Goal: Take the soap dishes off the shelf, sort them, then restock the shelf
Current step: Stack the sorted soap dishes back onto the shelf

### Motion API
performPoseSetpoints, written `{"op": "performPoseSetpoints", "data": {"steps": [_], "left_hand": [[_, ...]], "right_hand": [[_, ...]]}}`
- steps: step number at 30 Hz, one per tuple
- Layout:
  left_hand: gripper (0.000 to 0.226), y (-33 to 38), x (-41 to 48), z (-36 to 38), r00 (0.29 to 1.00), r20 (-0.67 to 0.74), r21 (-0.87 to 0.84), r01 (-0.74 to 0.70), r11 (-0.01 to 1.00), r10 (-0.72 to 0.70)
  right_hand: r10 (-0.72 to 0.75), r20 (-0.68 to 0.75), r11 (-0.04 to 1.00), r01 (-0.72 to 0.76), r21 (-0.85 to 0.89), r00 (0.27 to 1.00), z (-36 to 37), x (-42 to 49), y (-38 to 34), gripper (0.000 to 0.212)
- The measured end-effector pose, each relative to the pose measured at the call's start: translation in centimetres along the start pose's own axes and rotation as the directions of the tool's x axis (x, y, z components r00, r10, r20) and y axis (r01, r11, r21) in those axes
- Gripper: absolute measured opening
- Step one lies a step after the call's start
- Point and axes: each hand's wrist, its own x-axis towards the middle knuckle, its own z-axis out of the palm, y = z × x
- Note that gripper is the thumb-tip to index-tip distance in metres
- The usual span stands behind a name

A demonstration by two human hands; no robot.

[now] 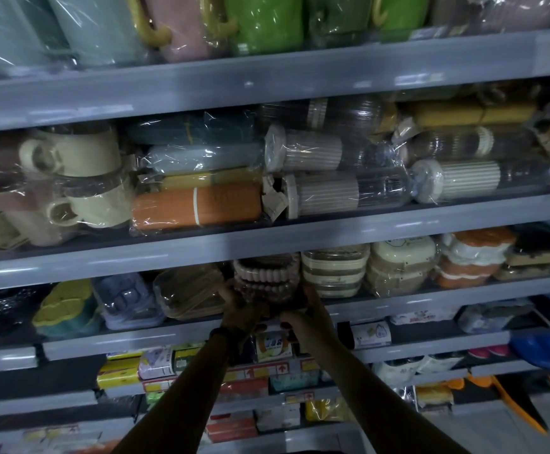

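Wrapped soap dishes line the third shelf (pixel 430 299) from the top. In the middle stands a stack of pink slatted soap dishes (pixel 267 276) in clear film. My left hand (pixel 234 306) grips its lower left side and my right hand (pixel 303 317) grips its lower right side at the shelf's front edge. To its left lie a brown clear-lidded dish (pixel 188 294), a grey one (pixel 126 301) and a yellow-teal one (pixel 65 309). To its right are cream striped dishes (pixel 334 271), cream oval ones (pixel 401 263) and orange-white ones (pixel 473 260).
Above, a shelf holds wrapped mugs (pixel 70 178), rolled mats (pixel 198 204) and ribbed bottles (pixel 332 191). The top shelf carries green and pale jugs (pixel 263 24). Lower shelves hold small packets and boxes (pixel 257 378). A blue object (pixel 542 348) sticks out at the right.
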Motion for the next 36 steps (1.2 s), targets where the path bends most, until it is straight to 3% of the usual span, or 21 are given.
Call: {"op": "performPoseSetpoints", "data": {"steps": [4,10,17,20,26,30,33,36], "left_hand": [[0.063,-1.1,0.1,-0.1,0.991,-0.054,0.004,-0.125,0.992,0.125],[0.100,-2.9,-0.5,0.3,0.980,-0.149,0.025,-0.133,0.991,0.135],[0.096,-4.6,0.4,-0.7,0.957,-0.210,0.032,-0.198,0.980,0.201],[0.092,-5.3,1.1,-0.7,0.950,-0.221,0.074,-0.209,0.975,0.221],[0.109,-6.4,1.5,-0.5,0.916,-0.242,0.148,-0.291,0.945,0.320],[0.121,-4.1,-1.0,-0.4,0.898,-0.170,0.226,-0.364,0.903,0.405],[0.129,-2.7,-1.3,-1.1,0.871,-0.100,0.284,-0.439,0.852,0.482],[0.120,-1.6,-1.2,-1.6,0.834,-0.097,0.412,-0.463,0.785,0.543]], "right_hand": [[0.003,0.035,1.000,-0.004,0.024,0.999,-0.5,0.0,-0.4,0.053],[0.014,0.033,0.995,-0.017,0.098,0.999,-0.9,0.1,0.0,0.056],[-0.032,-0.105,0.978,0.009,-0.210,0.994,0.0,1.1,1.6,0.036],[-0.077,-0.180,0.965,0.028,-0.261,0.981,0.4,1.6,2.1,0.031],[-0.090,-0.215,0.964,0.030,-0.266,0.972,0.6,1.9,2.1,0.025],[-0.230,-0.262,0.945,0.150,-0.292,0.937,0.6,2.2,3.1,0.038],[-0.396,-0.264,0.863,0.257,-0.435,0.880,0.3,2.2,3.1,0.046],[-0.442,-0.203,0.795,0.276,-0.541,0.874,0.0,2.0,1.8,0.066]]}}
